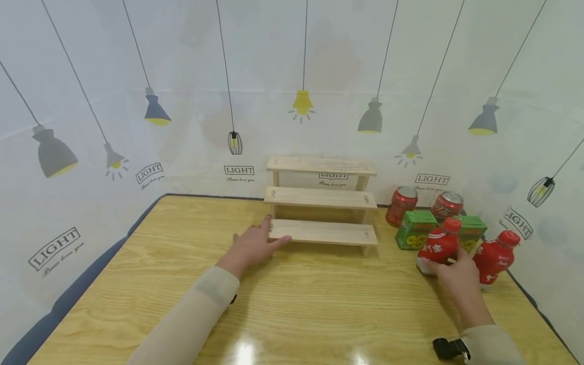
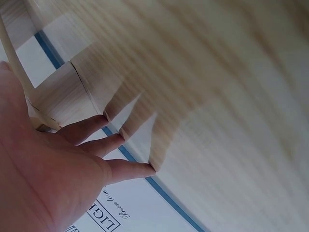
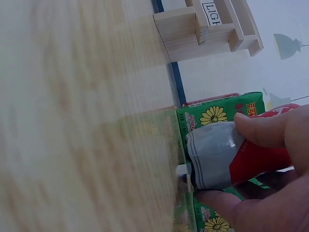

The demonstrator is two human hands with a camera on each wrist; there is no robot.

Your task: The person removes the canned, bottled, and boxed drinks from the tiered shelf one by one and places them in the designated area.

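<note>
A light wooden three-tier shelf (image 1: 321, 232) stands against the back wall. My left hand (image 1: 251, 247) rests at the left end of its lowest step, thumb along the front edge. In the left wrist view, its extended fingertips (image 2: 153, 170) touch the tabletop. My right hand (image 1: 458, 276) grips a red bottle (image 1: 439, 246) with a white base, thumb on one side and fingers round the other. In the right wrist view the bottle (image 3: 212, 152) is tilted, its base close to the table. A second red bottle (image 1: 494, 258) stands just right of that hand.
Green drink cartons (image 1: 412, 230) with yellow flowers stand behind the held bottle. Two red cans, one at left (image 1: 401, 205) and one at right (image 1: 447, 205), are behind them. A lamp-printed sheet (image 1: 191, 101) surrounds the wooden table (image 1: 319, 304).
</note>
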